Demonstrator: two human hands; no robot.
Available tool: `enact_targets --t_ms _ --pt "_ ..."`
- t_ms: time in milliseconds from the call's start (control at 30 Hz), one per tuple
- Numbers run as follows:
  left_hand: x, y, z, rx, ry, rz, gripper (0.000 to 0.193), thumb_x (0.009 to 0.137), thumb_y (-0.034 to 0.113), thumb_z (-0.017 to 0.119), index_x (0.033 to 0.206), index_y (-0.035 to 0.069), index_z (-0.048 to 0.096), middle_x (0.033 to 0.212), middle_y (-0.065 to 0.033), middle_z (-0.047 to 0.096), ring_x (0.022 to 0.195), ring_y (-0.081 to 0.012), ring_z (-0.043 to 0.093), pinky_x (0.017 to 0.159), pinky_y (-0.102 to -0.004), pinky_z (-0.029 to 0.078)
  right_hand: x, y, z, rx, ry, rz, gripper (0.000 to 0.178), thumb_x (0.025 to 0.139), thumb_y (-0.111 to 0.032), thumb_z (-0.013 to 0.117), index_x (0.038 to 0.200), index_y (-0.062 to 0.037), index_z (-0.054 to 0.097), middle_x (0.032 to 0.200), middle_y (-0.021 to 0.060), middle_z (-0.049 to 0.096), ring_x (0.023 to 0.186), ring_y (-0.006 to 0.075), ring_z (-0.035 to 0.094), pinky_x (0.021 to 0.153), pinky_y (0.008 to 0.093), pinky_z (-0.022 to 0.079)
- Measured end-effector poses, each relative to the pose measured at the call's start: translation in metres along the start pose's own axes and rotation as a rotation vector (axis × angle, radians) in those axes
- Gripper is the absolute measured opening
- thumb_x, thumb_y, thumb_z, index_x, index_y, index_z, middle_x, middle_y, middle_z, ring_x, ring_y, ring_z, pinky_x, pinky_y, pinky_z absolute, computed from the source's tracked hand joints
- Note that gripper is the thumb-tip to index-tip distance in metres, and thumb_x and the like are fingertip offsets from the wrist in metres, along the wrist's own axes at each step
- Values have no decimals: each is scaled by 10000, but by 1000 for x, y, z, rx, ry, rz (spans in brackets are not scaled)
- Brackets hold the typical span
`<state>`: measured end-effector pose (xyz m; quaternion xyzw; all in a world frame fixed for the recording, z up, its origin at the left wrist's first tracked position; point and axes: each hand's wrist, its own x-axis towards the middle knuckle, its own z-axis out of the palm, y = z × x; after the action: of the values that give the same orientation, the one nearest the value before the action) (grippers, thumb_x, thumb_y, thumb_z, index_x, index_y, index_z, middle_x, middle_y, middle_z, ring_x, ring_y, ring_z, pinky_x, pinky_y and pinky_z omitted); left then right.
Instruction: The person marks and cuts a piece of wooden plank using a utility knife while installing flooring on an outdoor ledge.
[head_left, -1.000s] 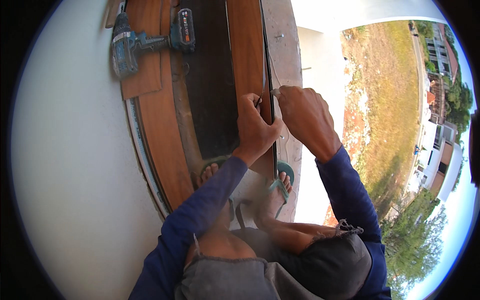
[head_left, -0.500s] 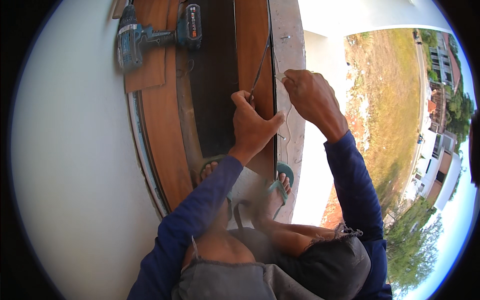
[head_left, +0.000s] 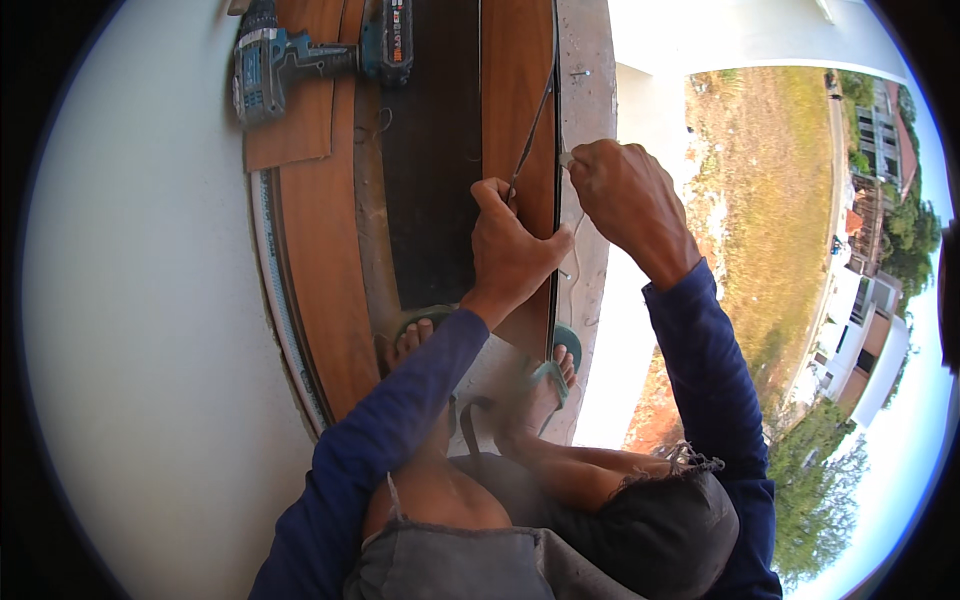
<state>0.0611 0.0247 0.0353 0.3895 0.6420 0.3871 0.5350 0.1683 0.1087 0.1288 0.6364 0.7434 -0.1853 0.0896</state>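
Observation:
A brown wood-look plank [head_left: 512,80] with a dark right edge lies lengthwise in front of me. My left hand [head_left: 510,245] rests over it, fingers curled on a thin dark strip [head_left: 530,135] that runs up to the plank's edge; the thumb reaches that edge. Just right of the plank, my right hand [head_left: 632,205] is closed around a small pale blade [head_left: 566,158]. Only the blade's tip shows, close against the dark edge; the fingers hide the rest.
A teal cordless drill [head_left: 300,60] lies on brown planks [head_left: 325,270] at the upper left, beside a pale wall [head_left: 150,300]. A black panel [head_left: 430,170] sits between planks. Nails [head_left: 580,73] stick up from the concrete ledge [head_left: 588,110]. Dry grass lies outside, right.
The blade tip shows less beyond my right fingers and stays beside the plank's edge. My left hand keeps its grip on the strip. The view has shifted slightly.

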Motion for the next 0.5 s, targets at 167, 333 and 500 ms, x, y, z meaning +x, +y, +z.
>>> enact_targets --t_ms 167,333,500 --pt "0 -3 2 5 9 27 712 701 178 841 1150 28 310 1039 -174 507 980 -273 605 940 -389 494 -3 -6 -3 -37 -44 30 207 886 -133 558 782 0 678 771 249 666 748 439 668 692 515 530" --pt "1 -1 0 8 -11 -2 711 701 185 839 1148 29 308 1047 -175 499 966 -268 598 945 -380 494 -7 -5 -1 -26 -27 21 213 889 -133 555 779 1 679 771 250 669 744 441 670 685 511 531" --pt "1 -1 0 17 -5 0 709 700 177 829 1156 24 307 1052 -178 500 981 -274 605 950 -375 494 -10 -8 -3 -35 -52 23 216 890 -128 551 774 2 678 766 248 668 738 442 669 681 512 531"
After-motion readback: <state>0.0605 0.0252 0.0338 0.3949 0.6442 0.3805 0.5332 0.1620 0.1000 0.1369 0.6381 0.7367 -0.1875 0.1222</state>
